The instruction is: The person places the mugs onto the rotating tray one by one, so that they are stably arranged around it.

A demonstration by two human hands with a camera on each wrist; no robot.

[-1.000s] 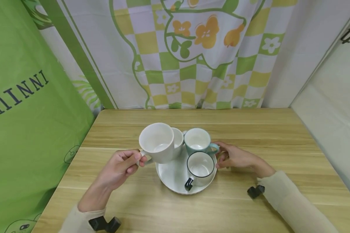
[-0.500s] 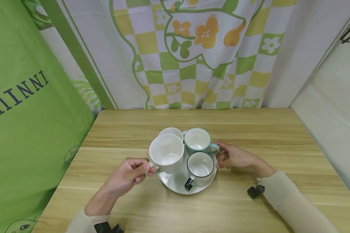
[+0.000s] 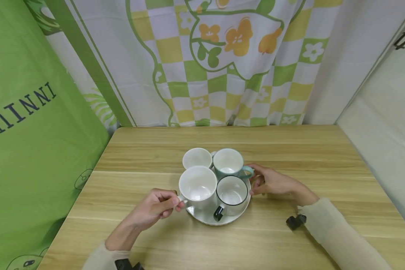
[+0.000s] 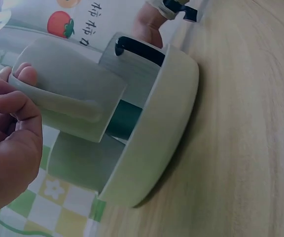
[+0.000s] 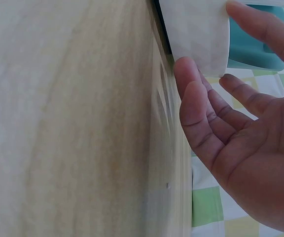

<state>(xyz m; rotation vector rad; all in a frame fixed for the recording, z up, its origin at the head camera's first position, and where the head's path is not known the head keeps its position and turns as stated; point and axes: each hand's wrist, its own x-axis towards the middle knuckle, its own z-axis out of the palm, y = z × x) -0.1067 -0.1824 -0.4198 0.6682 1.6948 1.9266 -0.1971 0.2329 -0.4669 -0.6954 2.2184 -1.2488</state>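
My left hand (image 3: 156,206) pinches the handle of a white mug (image 3: 198,185), upright over the left front of a round white dish (image 3: 202,216). In the left wrist view the mug's base (image 4: 73,81) hangs just above the dish's rim (image 4: 166,128). Three mugs stand in the dish: a white one (image 3: 197,157) at back left, a teal one (image 3: 227,161) at back right, and a white one with black rim and handle (image 3: 232,191) at front right. My right hand (image 3: 270,182) touches the dish's right side (image 5: 201,39), fingers loosely extended, thumb at the rim.
The dish stands on a wooden table (image 3: 307,157). Behind the table hangs a checked, flowered curtain (image 3: 216,82). Green cloth (image 3: 37,150) hangs along the left side, and a pale sheet (image 3: 384,112) lines the right.
My left hand has brought the white mug right and toward the front, lower over the dish, uncovering more of the white mug behind. The right hand and the dish have stayed put.
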